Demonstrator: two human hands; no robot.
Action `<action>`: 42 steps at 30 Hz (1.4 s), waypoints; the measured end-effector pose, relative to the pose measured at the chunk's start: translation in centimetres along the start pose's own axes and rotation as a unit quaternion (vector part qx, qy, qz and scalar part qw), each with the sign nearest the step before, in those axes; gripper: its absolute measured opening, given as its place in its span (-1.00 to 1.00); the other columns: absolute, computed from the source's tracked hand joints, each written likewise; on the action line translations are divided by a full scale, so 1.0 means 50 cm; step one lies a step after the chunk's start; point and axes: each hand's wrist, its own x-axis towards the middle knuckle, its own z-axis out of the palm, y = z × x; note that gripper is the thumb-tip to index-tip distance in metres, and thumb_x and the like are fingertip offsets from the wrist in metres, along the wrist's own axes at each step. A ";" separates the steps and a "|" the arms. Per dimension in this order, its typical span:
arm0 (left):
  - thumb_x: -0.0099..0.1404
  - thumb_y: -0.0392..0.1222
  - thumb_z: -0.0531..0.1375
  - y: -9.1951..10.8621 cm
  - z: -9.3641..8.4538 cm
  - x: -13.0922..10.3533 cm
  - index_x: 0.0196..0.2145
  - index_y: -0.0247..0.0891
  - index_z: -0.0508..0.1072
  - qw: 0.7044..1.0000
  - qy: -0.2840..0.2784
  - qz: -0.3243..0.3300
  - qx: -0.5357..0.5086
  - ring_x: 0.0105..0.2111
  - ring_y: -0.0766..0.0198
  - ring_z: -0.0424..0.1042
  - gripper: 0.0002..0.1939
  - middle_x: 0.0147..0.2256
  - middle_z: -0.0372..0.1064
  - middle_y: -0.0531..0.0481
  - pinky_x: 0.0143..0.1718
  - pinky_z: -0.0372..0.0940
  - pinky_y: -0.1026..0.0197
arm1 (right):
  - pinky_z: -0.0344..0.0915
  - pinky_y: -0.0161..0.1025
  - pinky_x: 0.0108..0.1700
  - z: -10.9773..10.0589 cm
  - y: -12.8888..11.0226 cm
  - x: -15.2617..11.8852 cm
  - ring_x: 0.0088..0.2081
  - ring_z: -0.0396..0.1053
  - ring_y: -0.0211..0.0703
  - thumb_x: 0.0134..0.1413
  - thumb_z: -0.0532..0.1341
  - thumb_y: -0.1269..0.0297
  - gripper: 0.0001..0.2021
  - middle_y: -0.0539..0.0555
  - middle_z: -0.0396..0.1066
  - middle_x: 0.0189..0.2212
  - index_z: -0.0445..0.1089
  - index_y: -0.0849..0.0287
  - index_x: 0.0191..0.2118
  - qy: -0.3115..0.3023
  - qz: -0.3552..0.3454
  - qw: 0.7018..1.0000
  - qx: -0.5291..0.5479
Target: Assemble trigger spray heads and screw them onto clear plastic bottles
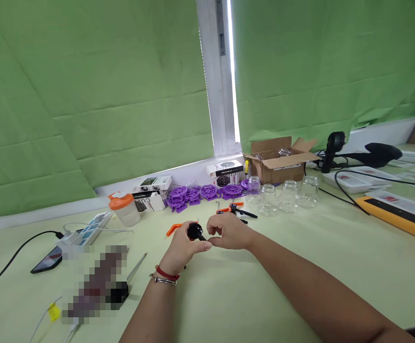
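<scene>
My left hand (183, 247) is closed around a small black part (194, 231) with a round head and a short stem pointing right. My right hand (230, 231) is beside it with fingers curled and thumb and forefinger at the stem's end. Whether they pinch the stem or a smaller thing is hidden. Just beyond the hands lie an orange piece (173, 229) and an orange-and-black part with a black handle (245, 211). A screwdriver (136, 267) with a dark handle rests to the left of my left wrist.
Purple round plastic parts (208, 192), white-and-black boxes (225, 174) and an open cardboard box (282, 169) line the wall. Several clear glass jars (288, 196) stand right. At left are an orange-lidded bottle (125, 209), a power strip (96, 226) and a phone (48, 259) among cables.
</scene>
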 end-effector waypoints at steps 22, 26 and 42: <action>-0.19 -0.07 0.39 0.009 0.006 -0.002 -0.22 -0.31 0.33 0.999 0.013 -0.003 0.036 -0.32 0.22 0.28 -0.43 -0.33 0.28 -0.02 -0.29 0.20 0.17 | -0.01 -0.39 -0.46 -0.013 -0.013 0.002 -0.56 0.14 -0.38 -0.20 0.27 0.39 -0.73 -0.14 0.20 -0.61 0.42 0.11 -0.25 -0.028 0.050 0.998 -0.007; -0.21 -0.06 0.39 0.006 0.007 -0.001 -0.22 -0.31 0.32 0.999 0.019 -0.007 0.038 -0.33 0.22 0.28 -0.41 -0.34 0.27 0.00 -0.29 0.20 0.17 | -0.01 -0.39 -0.46 -0.012 -0.011 0.003 -0.57 0.13 -0.38 -0.21 0.29 0.37 -0.79 -0.13 0.21 -0.61 0.44 0.12 -0.32 -0.028 0.063 0.997 -0.025; -0.18 -0.06 0.38 0.006 0.007 0.000 -0.23 -0.31 0.32 0.998 0.016 -0.006 0.059 -0.34 0.23 0.28 -0.44 -0.34 0.28 0.01 -0.30 0.20 0.17 | -0.04 -0.40 -0.47 -0.007 -0.004 0.006 -0.56 0.14 -0.37 -0.19 0.29 0.36 -0.77 -0.14 0.18 -0.62 0.43 0.10 -0.28 -0.028 0.080 0.996 -0.007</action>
